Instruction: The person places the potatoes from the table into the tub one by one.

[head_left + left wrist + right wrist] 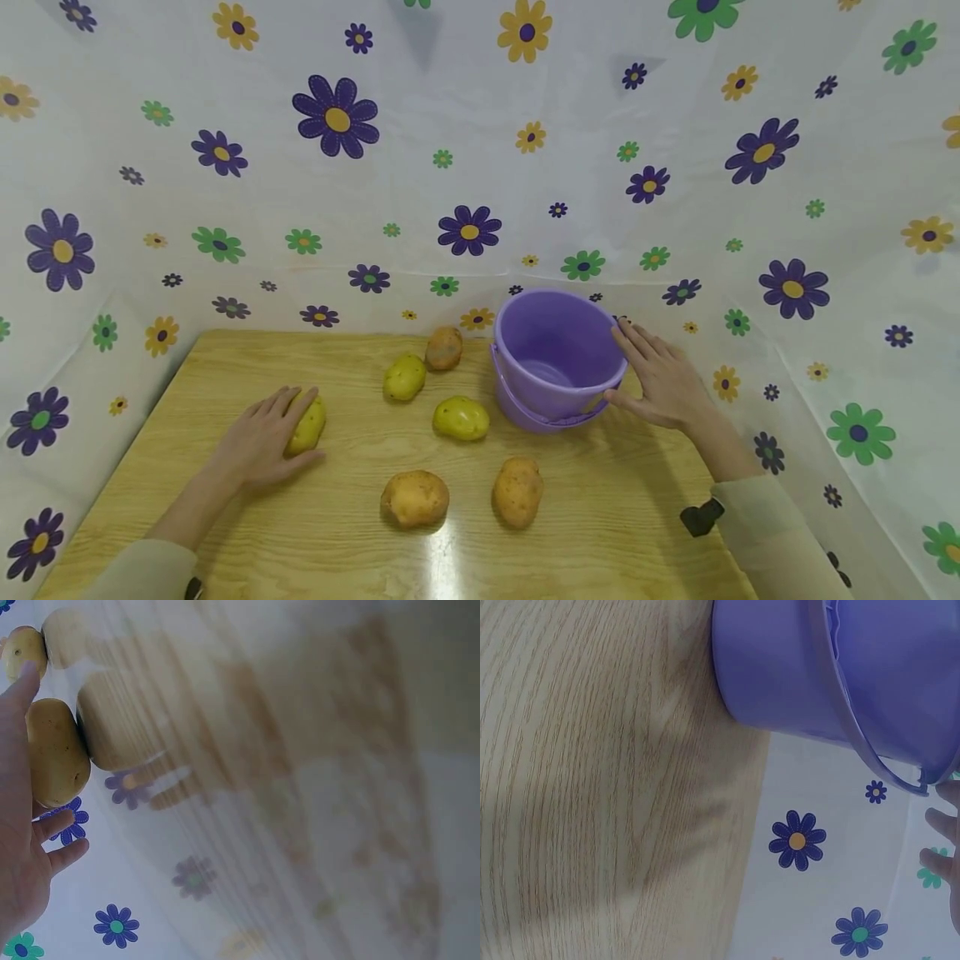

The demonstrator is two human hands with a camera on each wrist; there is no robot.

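Observation:
My left hand point(258, 437) lies over a yellow-green potato point(309, 423) at the left of the table, its fingers extended along the far side and the thumb stretched out on the near side. In the left wrist view, that potato point(58, 754) rests on the glossy tabletop, between the thumb and the loosely spread fingers. On the right, my right hand point(663, 379) is held with straight fingers against the rim of a purple bucket point(543, 407). The bucket stands upright, its handle point(847, 712) hanging down at the side. Only the bucket's bare inside shows.
Between the hands lie two yellow-green potatoes point(405, 377) and a brownish potato point(444, 348) behind them. Two tan potatoes point(415, 498) are nearer the front. A white flower-printed sheet point(420, 192) hangs behind and beside the wooden table point(330, 542).

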